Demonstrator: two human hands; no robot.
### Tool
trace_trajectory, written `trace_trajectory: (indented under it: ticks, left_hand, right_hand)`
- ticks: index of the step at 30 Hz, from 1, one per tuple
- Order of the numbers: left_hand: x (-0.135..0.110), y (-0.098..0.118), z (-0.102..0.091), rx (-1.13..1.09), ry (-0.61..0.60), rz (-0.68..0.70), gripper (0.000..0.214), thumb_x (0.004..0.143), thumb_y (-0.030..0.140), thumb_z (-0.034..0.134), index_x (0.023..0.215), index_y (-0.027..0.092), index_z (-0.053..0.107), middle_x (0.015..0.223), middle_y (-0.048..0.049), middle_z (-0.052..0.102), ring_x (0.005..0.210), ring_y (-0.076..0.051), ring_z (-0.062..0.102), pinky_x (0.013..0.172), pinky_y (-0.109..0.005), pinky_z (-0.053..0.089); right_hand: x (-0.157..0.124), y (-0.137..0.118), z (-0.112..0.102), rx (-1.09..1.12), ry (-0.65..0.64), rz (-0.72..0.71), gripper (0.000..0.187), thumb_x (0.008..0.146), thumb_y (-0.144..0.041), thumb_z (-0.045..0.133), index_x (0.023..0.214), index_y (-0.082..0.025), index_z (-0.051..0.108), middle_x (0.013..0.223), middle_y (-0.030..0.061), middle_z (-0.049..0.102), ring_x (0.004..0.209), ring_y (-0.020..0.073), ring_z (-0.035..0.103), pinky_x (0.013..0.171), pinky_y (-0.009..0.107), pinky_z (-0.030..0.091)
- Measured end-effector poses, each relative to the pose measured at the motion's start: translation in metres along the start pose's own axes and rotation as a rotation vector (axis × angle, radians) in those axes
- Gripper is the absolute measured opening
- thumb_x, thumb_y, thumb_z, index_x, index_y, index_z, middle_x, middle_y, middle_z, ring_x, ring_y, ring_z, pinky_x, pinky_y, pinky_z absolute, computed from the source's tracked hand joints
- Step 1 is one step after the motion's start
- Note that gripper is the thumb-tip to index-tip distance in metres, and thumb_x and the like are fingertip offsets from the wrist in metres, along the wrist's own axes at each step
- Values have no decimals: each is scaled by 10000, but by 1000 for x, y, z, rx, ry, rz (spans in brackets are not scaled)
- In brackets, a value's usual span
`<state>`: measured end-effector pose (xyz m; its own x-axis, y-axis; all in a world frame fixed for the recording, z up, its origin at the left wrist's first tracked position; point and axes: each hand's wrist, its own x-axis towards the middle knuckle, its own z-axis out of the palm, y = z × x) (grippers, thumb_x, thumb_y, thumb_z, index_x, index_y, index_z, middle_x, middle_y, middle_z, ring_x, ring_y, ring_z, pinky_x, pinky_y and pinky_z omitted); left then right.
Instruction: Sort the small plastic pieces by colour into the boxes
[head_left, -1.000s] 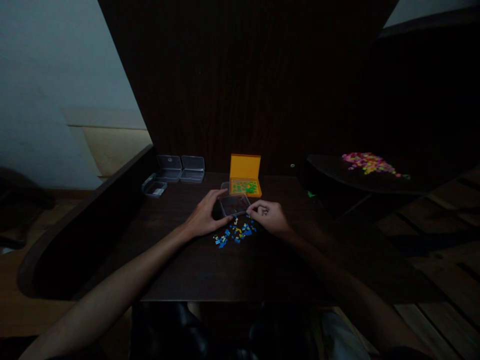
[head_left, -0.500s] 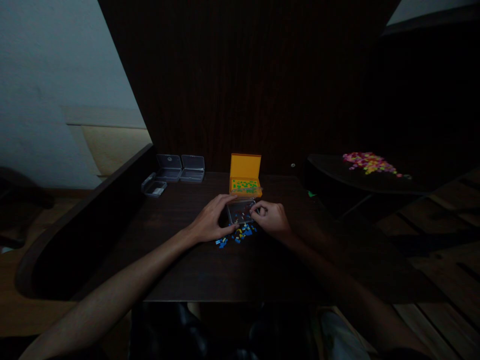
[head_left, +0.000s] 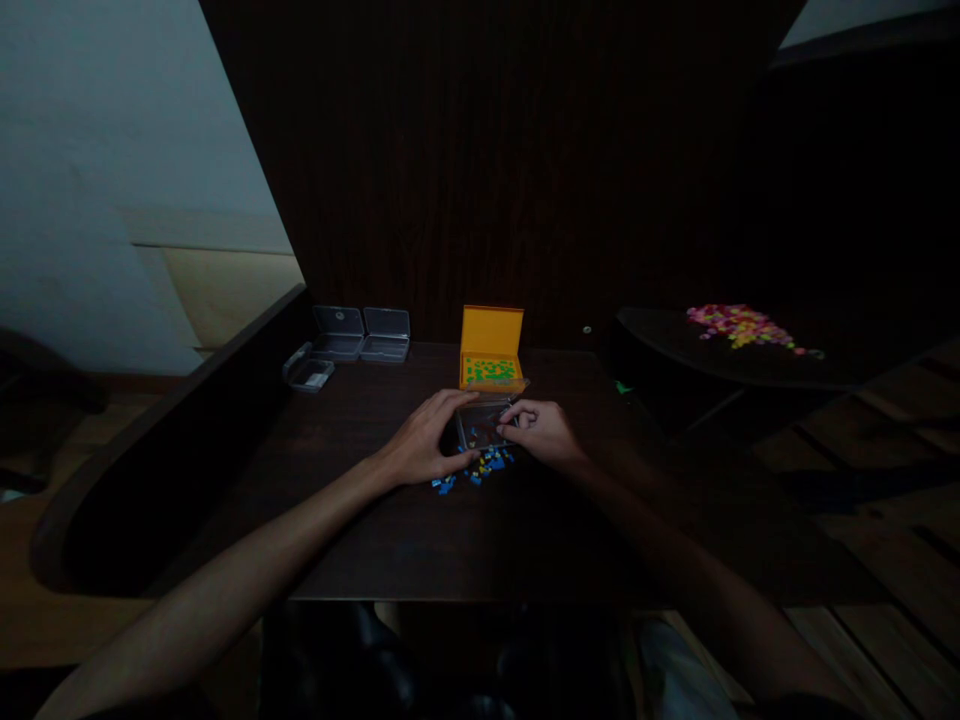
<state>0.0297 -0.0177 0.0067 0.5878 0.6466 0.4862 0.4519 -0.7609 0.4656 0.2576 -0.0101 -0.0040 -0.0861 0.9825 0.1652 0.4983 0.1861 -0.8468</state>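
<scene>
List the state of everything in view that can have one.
Yellow box: open, green pieces inside.
Two far clear boxes: open.
Leftmost clear box: open.
Held clear box: seemingly open, small pieces inside.
Blue and yellow pieces: loose on the table.
Pink and yellow pieces: heaped on the shelf.
Left grip: spanning the held clear box.
Right grip: curled over it, contents unclear.

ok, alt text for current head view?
A person's left hand holds a clear box, the right hand curled at its other side. Small blue and yellow pieces lie in front; an open yellow box with green pieces stands behind.
</scene>
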Motion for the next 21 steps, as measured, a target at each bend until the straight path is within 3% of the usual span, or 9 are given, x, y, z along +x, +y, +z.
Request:
trace_trajectory:
  ticks: [10,15,21]
  left_hand:
    - [0,-2,-1,-15,15,10,706,770,346,699,1380,210,370,1331,-127,507,1229,-280,514,1040,-444,448]
    - [0,-7,-5,-6,24,-25,691,779,353,691,1375,203,373,1314,-128,513,1225,-280,516,1035,-445,450]
    - [1,-18,-10,37,86,-125,695,779,388,689,1371,210,372,1285,-113,518,1134,-262,567,987,-438,485]
  right_hand:
    - [2,-8,-8,222,-46,67,276,578,-374,735,724,-155,652,433,-80,421,425,68,322,443,214,244]
    - [3,-7,-12,248,73,-19,249,661,-386,663,740,-151,657,518,-32,505,473,86,374,465,223,281]
    - [-4,-1,0,58,116,-183,183,744,-319,614,789,-154,680,540,-34,474,491,88,382,469,220,310]
